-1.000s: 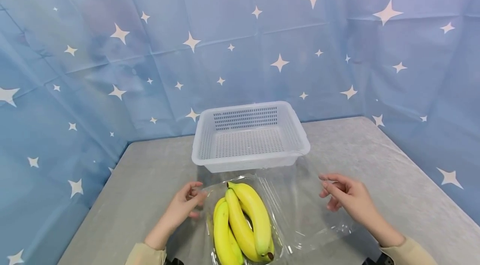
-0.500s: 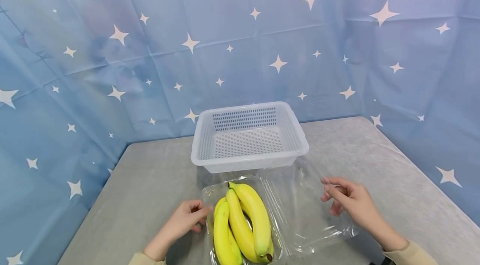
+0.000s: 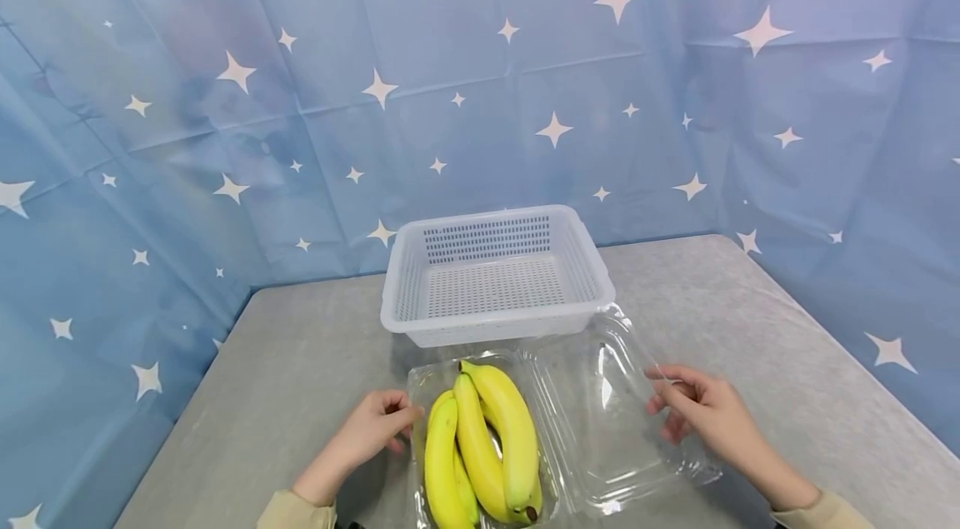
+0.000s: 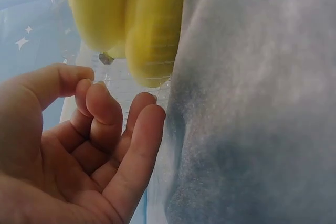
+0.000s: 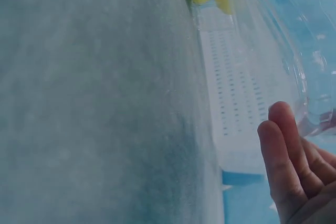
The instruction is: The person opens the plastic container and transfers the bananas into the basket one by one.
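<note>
Several yellow bananas (image 3: 487, 446) lie in the base of a clear plastic clamshell container (image 3: 429, 379) at the front middle of the table. Its hinged clear lid (image 3: 600, 404) is folded out to the right, its outer side raised and tilted. My left hand (image 3: 375, 427) pinches the base's left rim between thumb and forefinger; the left wrist view has those fingertips together, close by the bananas (image 4: 131, 19). With thumb and forefinger, my right hand (image 3: 701, 412) holds the lid's outer edge. In the right wrist view the lid (image 5: 294, 61) curves past the fingers (image 5: 281, 156), and the thumb is mostly hidden.
Behind the container stands a white perforated plastic basket (image 3: 498, 321), its front side close to the lid's far edge. A grey cloth covers the table (image 3: 315, 346). Blue curtains with white stars (image 3: 480, 96) hang at the back and sides.
My left hand has come right and down onto the base's left rim and pinched it. My right hand has taken the lid's edge, and the lid has risen and tilted.
</note>
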### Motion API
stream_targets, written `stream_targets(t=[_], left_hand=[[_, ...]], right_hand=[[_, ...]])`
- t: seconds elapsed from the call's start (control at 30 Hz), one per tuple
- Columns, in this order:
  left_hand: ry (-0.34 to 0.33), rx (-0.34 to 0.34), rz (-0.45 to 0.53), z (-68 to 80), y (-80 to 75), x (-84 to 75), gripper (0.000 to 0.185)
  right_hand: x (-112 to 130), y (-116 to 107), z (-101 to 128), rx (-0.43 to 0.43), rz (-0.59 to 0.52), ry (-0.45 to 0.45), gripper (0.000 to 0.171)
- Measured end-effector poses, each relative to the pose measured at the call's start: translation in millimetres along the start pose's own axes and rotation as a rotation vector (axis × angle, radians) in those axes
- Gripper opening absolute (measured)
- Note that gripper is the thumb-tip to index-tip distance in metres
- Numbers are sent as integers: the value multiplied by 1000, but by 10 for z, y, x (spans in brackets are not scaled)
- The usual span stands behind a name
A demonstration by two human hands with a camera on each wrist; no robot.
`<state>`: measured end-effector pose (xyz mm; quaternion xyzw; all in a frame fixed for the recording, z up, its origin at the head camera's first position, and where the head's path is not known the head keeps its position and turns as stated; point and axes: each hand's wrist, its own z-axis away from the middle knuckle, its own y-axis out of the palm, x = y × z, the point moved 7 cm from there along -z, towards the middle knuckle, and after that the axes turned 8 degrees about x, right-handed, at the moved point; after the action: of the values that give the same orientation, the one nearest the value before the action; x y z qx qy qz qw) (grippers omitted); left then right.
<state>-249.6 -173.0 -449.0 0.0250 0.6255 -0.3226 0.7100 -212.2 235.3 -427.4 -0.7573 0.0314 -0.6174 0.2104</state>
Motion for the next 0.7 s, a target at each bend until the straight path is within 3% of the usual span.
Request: stream_targets(t=[0.43,0.53,0.7], left_hand=[[22,-76,-24,-120,-144,62,25],[18,-88,-28,-141,-183,85,25],[7,-112,-29,-181,-243,108,26]], right_hand=[[24,22,15,1,190,-73,19],[18,31,-21,41,221,-72,20],[-19,78,-83,156,218,7,25]])
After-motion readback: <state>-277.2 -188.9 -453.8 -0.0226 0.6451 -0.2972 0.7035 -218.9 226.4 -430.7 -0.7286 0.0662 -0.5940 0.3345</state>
